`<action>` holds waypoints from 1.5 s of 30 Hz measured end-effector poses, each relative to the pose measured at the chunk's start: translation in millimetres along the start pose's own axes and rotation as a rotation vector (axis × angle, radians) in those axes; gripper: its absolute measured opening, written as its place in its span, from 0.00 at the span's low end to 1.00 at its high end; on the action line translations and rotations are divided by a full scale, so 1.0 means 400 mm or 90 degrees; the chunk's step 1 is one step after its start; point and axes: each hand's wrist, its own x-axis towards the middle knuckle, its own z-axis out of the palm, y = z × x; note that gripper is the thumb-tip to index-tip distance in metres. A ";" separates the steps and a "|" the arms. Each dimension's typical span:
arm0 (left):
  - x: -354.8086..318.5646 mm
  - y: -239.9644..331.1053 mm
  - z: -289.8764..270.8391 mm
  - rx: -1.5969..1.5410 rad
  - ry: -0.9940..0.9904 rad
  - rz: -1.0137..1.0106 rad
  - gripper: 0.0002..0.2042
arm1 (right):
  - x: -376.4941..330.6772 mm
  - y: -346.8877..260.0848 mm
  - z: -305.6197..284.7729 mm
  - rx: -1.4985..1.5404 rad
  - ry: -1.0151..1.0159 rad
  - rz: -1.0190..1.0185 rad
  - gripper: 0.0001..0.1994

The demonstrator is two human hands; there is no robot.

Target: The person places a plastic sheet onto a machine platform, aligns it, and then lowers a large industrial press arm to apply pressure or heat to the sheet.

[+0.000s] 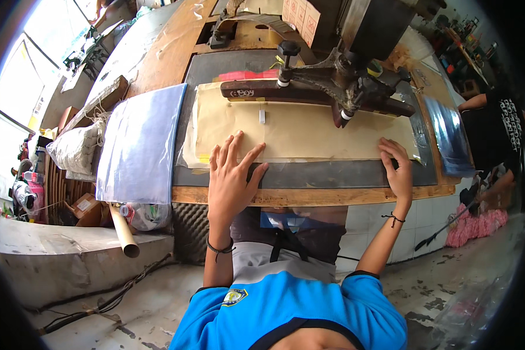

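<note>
Tan paper sheet (309, 131) lay flat near the counter's (309, 195) front edge under the press bar (309, 93) while we held it, left hand (230, 181) fingers spread, right hand (398, 169) fingers curled on its corner, pressing seemingly not yet begun.

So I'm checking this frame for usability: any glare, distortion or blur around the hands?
Head view: fisheye bends the wooden bench edge; blown-out window light at left; sheen on the clear plastic sheet; left hand, right hand and tan paper sharp, evenly lit.
</note>
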 end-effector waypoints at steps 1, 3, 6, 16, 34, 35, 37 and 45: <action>0.002 0.002 -0.001 0.002 -0.006 -0.001 0.20 | 0.000 -0.002 -0.001 0.000 0.001 0.003 0.13; 0.006 0.004 -0.003 0.006 -0.016 -0.004 0.20 | 0.004 0.002 -0.003 -0.006 0.001 0.008 0.13; 0.010 0.004 -0.003 0.019 -0.032 -0.007 0.21 | 0.007 -0.003 -0.007 -0.013 -0.005 0.014 0.12; 0.021 0.016 -0.006 0.033 -0.063 -0.009 0.25 | 0.007 0.003 -0.008 -0.015 0.004 0.027 0.12; 0.032 0.013 0.007 0.040 -0.022 0.006 0.22 | 0.004 -0.004 -0.010 -0.010 0.011 -0.016 0.12; 0.032 0.013 0.009 0.039 -0.013 0.009 0.21 | 0.003 -0.002 -0.009 -0.010 0.013 -0.018 0.12; 0.031 0.015 0.010 0.038 -0.009 0.010 0.20 | 0.001 0.001 -0.010 -0.004 0.014 -0.011 0.13; 0.022 0.002 0.012 0.032 0.012 0.029 0.20 | 0.004 -0.008 -0.009 0.013 0.021 -0.023 0.14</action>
